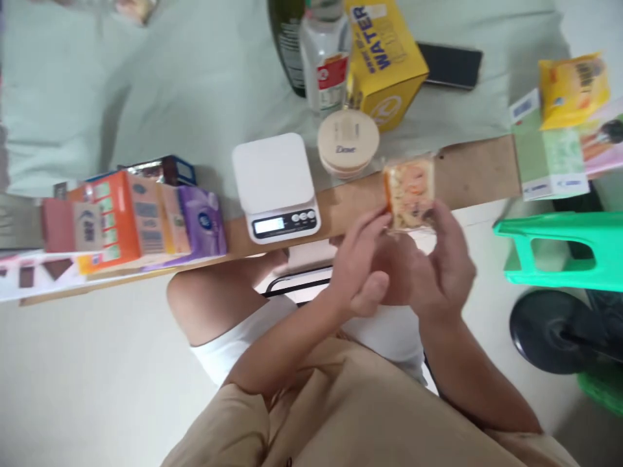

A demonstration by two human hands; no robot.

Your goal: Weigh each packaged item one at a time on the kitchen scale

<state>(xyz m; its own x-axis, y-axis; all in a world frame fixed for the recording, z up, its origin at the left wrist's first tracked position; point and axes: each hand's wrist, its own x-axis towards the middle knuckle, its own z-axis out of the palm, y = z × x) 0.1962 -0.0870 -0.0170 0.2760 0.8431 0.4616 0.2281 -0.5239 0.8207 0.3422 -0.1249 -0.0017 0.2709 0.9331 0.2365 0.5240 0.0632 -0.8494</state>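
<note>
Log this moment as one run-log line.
left hand: holds clear-wrapped orange snack packet | right hand: holds same packet | nearby: white digital kitchen scale, round cream Dove jar | packet blurred

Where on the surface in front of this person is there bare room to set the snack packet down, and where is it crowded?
Free: the scale platform; the plank right of the packet, which both hands, left and right, hold; pale cloth left of the bottles. Crowded: the cartons at left, and around the yellow box and round tub.
</note>
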